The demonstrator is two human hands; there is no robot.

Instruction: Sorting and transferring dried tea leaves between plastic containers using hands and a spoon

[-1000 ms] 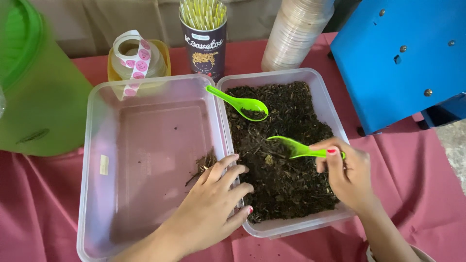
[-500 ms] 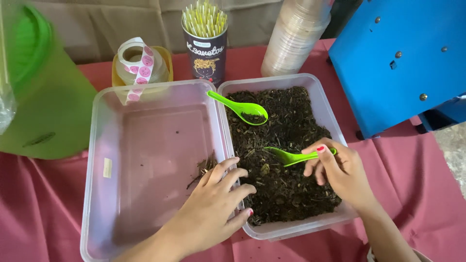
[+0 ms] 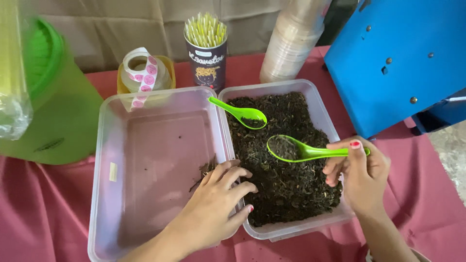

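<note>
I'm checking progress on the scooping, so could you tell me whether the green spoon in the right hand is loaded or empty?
Lightly loaded: the green spoon in the right hand has a thin layer of dark material in its bowl, level above the tub.

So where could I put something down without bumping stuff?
Inside the nearly bare left tub, beyond the left hand. The pink cloth below the green jug is bare too. It's crowded behind both tubs.

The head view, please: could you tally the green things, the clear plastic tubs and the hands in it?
Green spoons: 2, one held by the right hand at, one resting in the dark leaves
Green jug: 1
Clear tubs: 2, and
Hands: 2, with the left hand
Total: 7
</note>
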